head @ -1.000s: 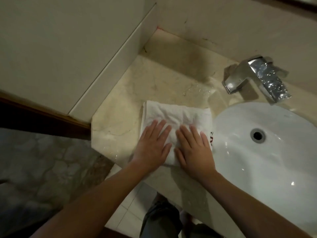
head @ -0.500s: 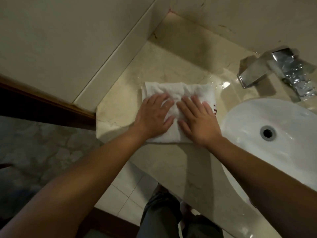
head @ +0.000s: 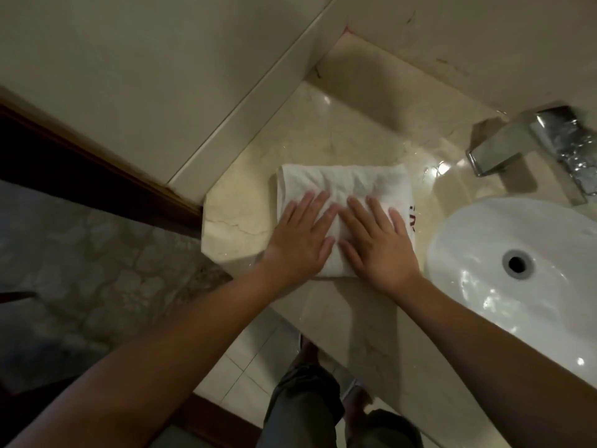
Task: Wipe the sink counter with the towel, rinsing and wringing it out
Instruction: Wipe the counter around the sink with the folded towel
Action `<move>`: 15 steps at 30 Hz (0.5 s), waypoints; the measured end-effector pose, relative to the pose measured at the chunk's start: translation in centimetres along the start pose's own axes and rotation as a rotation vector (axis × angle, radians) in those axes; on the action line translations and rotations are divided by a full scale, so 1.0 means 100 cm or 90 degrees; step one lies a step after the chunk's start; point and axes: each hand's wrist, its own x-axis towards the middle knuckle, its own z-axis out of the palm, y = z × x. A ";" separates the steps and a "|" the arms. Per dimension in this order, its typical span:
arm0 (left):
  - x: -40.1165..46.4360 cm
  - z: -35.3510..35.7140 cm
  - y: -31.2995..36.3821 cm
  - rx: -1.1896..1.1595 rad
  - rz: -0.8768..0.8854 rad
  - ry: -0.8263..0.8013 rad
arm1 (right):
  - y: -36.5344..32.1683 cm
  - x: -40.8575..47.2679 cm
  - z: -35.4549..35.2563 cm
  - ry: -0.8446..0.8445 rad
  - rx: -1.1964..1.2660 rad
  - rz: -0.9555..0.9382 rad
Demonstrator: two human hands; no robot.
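Bench (head: 361, 321): wet film lies beyond the fingertips, toward the tap (head: 497, 156). Towel (head: 342, 185): folded, long axis across both palms, extending ahead of the fingers. Left hand (head: 297, 244) and right hand (head: 378, 247): flat, fingers spread, pressing it side by side, equally near.
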 end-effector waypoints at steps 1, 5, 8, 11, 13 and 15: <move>-0.010 0.002 0.005 0.008 -0.011 -0.015 | -0.003 -0.008 0.001 -0.006 -0.005 -0.006; -0.049 0.009 0.025 0.033 -0.023 -0.057 | -0.016 -0.045 0.005 -0.026 -0.009 -0.028; -0.077 0.012 0.033 0.008 -0.016 -0.024 | -0.024 -0.071 0.010 -0.045 -0.014 -0.034; -0.091 0.015 0.031 -0.009 -0.006 -0.015 | -0.028 -0.077 0.013 -0.062 -0.023 -0.041; -0.088 0.014 0.023 -0.014 -0.003 -0.015 | -0.028 -0.068 0.011 -0.079 -0.025 -0.037; -0.080 0.013 0.012 -0.011 -0.004 -0.018 | -0.029 -0.053 0.010 -0.087 -0.031 -0.040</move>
